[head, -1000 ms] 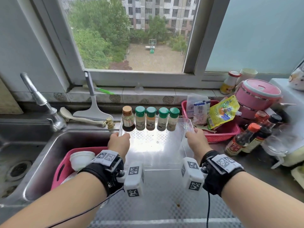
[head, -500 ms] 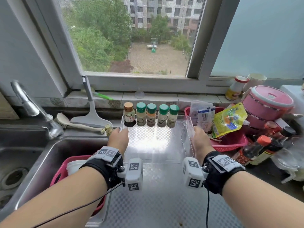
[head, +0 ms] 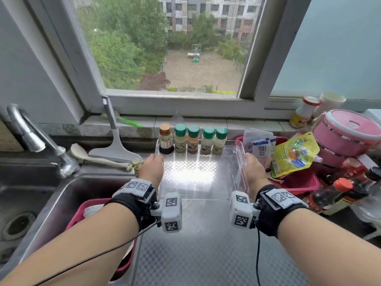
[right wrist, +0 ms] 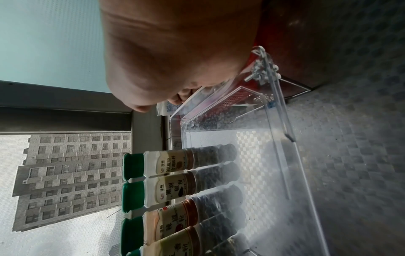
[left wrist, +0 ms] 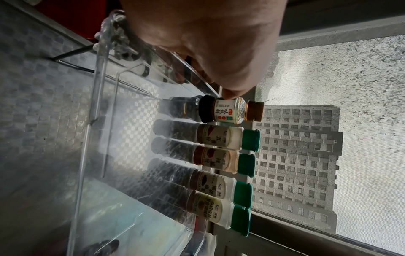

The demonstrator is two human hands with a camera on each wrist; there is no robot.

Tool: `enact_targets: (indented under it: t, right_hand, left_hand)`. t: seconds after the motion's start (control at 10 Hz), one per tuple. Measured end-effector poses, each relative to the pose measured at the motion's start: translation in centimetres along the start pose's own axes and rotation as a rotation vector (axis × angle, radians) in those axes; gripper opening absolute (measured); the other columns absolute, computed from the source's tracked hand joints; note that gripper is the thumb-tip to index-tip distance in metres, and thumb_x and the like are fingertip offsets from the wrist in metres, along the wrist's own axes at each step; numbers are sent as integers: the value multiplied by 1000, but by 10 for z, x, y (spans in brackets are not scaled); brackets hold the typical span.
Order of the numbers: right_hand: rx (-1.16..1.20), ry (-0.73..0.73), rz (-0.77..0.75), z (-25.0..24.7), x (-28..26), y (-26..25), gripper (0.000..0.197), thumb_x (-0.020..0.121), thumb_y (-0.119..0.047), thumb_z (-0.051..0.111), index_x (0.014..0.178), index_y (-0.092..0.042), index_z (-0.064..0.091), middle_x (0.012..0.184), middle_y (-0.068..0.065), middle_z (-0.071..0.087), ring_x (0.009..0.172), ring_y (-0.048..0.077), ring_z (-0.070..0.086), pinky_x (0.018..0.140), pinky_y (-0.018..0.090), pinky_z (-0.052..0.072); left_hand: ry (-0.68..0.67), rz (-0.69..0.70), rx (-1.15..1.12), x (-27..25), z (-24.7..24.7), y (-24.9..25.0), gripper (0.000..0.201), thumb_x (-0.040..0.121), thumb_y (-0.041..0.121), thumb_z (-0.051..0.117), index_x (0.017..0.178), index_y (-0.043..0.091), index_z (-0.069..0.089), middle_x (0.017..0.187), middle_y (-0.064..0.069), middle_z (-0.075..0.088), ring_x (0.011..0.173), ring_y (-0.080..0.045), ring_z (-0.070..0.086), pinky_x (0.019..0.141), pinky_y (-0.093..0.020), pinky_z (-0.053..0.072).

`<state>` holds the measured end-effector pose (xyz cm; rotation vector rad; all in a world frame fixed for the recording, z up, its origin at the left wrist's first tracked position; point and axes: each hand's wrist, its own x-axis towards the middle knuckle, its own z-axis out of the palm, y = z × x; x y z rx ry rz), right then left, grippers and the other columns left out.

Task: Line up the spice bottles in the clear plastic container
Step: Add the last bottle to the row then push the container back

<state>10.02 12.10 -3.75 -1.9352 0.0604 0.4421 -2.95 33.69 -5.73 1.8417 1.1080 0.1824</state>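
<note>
A clear plastic container (head: 195, 195) sits on the steel counter below the window sill. Along its far wall stand a brown-capped dark sauce bottle (head: 165, 139) and several green-capped spice bottles (head: 193, 140) in one upright row. My left hand (head: 151, 169) grips the container's left wall, with the fingers curled over the rim beside the sauce bottle (left wrist: 228, 110). My right hand (head: 254, 172) grips the right wall (right wrist: 282, 121) the same way. The near half of the container holds nothing. The wrist views show the same row of bottles (right wrist: 168, 166) from each side.
A sink with a pink basin (head: 82, 211) and a faucet (head: 31, 137) lies to the left. A squeegee (head: 115, 145) and a brush (head: 92, 157) lie behind it. To the right a red basket (head: 299, 182) of packets touches the container, then sauce bottles (head: 329, 195) and a pink pot (head: 348, 131).
Both hands have slid the container with its row of bottles away from me, closer to the window sill. The grip on both side walls is unchanged.
</note>
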Motion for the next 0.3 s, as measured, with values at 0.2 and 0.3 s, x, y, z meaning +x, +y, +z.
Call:
enact_targets:
  t: [0.2, 0.3]
  right_hand:
    - [-11, 5, -51, -4, 1, 0, 49, 101, -29, 25, 135, -3, 49, 145, 16, 47, 132, 31, 41, 113, 39, 29]
    - [-47, 25, -69, -7, -3, -2, 48, 102, -28, 24, 136, -2, 46, 147, 16, 44, 134, 30, 39, 110, 35, 25]
  left_hand:
    - [-12, -29, -197, -3, -3, 3, 45, 91, 31, 40, 125, 5, 53, 130, -19, 58, 121, -37, 54, 101, -44, 45]
    - [2, -25, -227, -6, -5, 5, 50, 85, 36, 42, 123, 6, 53, 129, -21, 58, 119, -39, 55, 102, -49, 45]
